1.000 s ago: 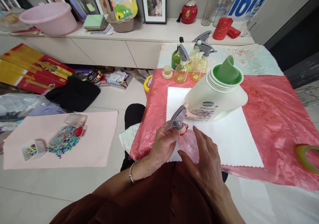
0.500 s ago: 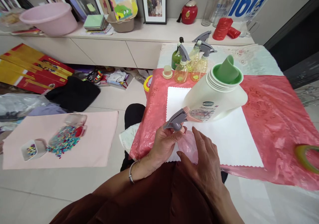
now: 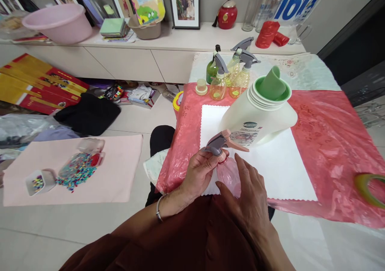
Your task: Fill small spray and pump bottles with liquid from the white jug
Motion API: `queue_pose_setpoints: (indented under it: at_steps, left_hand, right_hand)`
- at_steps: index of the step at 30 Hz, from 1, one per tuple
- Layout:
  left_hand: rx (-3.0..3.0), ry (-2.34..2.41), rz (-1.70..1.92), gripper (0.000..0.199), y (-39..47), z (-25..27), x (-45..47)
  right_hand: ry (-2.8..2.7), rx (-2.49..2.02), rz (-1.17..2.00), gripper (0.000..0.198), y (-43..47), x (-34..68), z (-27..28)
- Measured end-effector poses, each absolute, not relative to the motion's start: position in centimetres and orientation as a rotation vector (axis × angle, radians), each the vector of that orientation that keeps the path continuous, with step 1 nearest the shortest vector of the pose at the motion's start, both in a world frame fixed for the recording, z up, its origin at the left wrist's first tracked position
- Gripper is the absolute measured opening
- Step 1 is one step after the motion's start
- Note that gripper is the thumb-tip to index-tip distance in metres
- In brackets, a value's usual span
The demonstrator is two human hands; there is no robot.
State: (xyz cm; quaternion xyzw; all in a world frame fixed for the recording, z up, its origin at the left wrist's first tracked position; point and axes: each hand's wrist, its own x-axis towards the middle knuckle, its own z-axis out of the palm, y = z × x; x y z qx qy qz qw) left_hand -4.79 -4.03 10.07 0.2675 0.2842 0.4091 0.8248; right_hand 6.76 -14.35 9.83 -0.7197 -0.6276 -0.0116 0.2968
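A small spray bottle with a clear pink body [image 3: 228, 174] stands on the white sheet in front of me. My left hand [image 3: 200, 172] pinches the collar of its grey-and-peach spray head [image 3: 218, 143] between thumb and fingers. Around the body's right side, my right hand [image 3: 248, 186] has its thumb at the front and its fingers along the side, gripping it loosely. Just beyond stands a large cream jug [image 3: 255, 112], with a green scoop-like piece [image 3: 273, 84] in its wide mouth.
Several spray bottles [image 3: 218, 87] and a pale round cap [image 3: 201, 87] stand at the table's far left. Yellow-green tape [image 3: 371, 188] lies on the red plastic cover [image 3: 325, 142] at right. Beads [image 3: 78, 170] lie on a pink sheet [image 3: 123, 174] at left.
The spray head has turned in my left hand, so its peach end now points more to the right. My right hand stays at the bottle's body, shifted slightly.
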Motion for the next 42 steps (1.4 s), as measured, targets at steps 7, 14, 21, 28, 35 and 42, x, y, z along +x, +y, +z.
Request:
queue_pose_setpoints:
  at_steps: [7, 14, 21, 28, 35, 42]
  left_hand:
    - [0.588, 0.528, 0.824, 0.028, -4.1, 9.5, -4.9]
    - [0.622, 0.527, 0.859, 0.033, -4.8, 8.8, -4.8]
    - [0.737, 0.670, 0.876, 0.030, -4.1, 8.0, -4.9]
    - [0.777, 0.622, 0.931, 0.038, -4.3, 7.4, -4.4]
    - [0.821, 0.570, 0.808, 0.035, -3.3, 8.4, -5.2]
    - [0.850, 0.521, 0.850, 0.055, -2.8, 8.2, -5.5]
  right_hand:
    - [-1.695, -1.850, 0.012, 0.061, -14.1, 6.3, 10.0]
    - [-1.720, -1.846, -0.010, 0.057, -13.7, 6.3, 9.7]
    - [-1.696, -1.738, -0.014, 0.055, -12.6, 6.8, 7.4]
    - [-1.535, -1.813, 0.223, 0.072, -13.8, 6.7, 5.9]
    - [-1.532, -1.794, 0.246, 0.074, -13.7, 6.5, 6.1]
    - [-1.595, -1.800, 0.227, 0.081, -13.4, 6.8, 6.5]
